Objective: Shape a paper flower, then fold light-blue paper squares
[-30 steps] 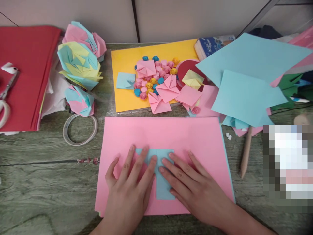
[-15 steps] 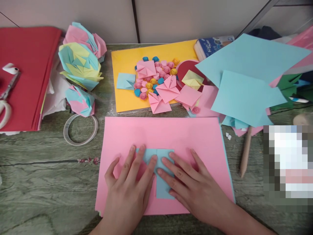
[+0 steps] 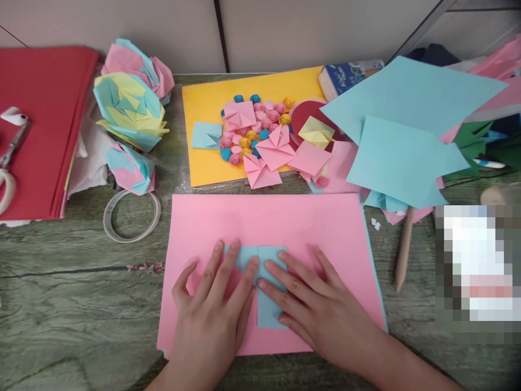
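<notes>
A folded piece of light blue paper [image 3: 272, 312] lies on a stack of pink paper [image 3: 266, 217]. A vertical seam runs down the blue paper near its middle. My left hand [image 3: 215, 309] rests over its left part, fingers spread, with the index fingertip close to the seam. Flat on the right part lies my right hand [image 3: 313, 309], its fingers spread and pointing up and left. Much of the blue paper's left side is hidden beneath my left hand.
Behind the stack, a yellow sheet [image 3: 203, 168] bears rolled paper roses and folded pink pieces. Paper flowers [image 3: 130, 108], a tape roll [image 3: 106, 214] and red paper with scissors [image 3: 12, 146] are left. Blue sheets [image 3: 402, 157] and a wooden stick [image 3: 402, 255] lie right.
The whole scene sits slightly further left in the view. Both hands keep nearly the same pose on the blue paper.
</notes>
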A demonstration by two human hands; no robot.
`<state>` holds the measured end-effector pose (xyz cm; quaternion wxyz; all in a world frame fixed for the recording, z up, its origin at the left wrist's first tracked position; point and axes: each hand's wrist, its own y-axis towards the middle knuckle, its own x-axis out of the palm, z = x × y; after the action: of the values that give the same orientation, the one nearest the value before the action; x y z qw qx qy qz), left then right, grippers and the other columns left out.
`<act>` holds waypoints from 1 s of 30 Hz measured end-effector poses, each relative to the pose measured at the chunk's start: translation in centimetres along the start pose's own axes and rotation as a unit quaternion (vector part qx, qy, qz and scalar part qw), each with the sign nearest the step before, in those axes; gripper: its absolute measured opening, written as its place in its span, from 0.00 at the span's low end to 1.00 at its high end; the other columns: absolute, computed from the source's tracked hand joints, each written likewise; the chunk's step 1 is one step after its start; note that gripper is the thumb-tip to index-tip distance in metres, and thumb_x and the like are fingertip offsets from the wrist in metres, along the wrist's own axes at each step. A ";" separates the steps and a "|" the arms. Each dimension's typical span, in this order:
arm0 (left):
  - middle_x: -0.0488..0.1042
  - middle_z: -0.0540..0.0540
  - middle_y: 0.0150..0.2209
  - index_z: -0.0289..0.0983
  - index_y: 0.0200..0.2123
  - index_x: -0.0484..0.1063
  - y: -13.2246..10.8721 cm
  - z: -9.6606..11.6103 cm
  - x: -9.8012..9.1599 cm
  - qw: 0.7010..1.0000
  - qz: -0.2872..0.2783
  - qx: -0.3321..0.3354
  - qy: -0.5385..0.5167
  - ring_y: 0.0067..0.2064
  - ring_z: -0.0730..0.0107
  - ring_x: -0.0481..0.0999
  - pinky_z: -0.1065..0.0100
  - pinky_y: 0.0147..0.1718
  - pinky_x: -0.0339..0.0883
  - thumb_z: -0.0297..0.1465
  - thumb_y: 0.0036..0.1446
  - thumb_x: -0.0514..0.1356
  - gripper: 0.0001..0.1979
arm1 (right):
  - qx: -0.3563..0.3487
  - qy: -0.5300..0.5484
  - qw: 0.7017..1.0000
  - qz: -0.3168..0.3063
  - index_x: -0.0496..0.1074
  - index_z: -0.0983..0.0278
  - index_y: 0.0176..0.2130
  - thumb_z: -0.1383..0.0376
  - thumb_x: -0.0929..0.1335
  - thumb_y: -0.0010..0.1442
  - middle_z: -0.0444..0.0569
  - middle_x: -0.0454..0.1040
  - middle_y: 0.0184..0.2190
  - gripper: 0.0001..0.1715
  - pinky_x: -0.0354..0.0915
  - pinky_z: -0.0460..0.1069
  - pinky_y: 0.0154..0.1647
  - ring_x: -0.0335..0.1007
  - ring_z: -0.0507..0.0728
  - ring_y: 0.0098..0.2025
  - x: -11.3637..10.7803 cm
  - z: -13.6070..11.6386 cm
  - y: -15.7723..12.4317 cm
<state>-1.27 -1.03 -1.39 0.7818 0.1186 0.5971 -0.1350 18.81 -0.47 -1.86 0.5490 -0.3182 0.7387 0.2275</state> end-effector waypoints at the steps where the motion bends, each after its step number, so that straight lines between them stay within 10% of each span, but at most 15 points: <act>1: 0.57 0.43 0.59 0.47 0.52 0.63 0.0 0.0 0.0 1.000 0.000 0.001 0.001 0.58 0.53 0.57 0.47 0.54 0.43 0.33 0.54 0.56 0.21 | 0.002 0.003 1.000 0.003 0.55 0.57 0.57 0.57 0.59 0.61 0.43 0.50 0.61 0.26 0.27 0.64 0.61 0.40 0.59 0.63 0.0 0.0 0.0; 30: 0.58 0.39 0.58 0.43 0.51 0.64 0.1 0.5 -0.9 1.000 0.009 0.018 0.009 0.58 0.50 0.56 0.48 0.51 0.46 0.42 0.53 0.55 0.22 | 0.043 0.074 0.996 0.018 0.53 0.60 0.58 0.66 0.57 0.63 0.45 0.62 0.55 0.24 0.44 0.60 0.60 0.48 0.53 0.61 -0.8 0.3 0.1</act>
<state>-1.03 -1.00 -0.43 0.7751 0.1390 0.6008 -0.1378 19.07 -0.03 -1.17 0.5018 -0.2972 0.7918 0.1814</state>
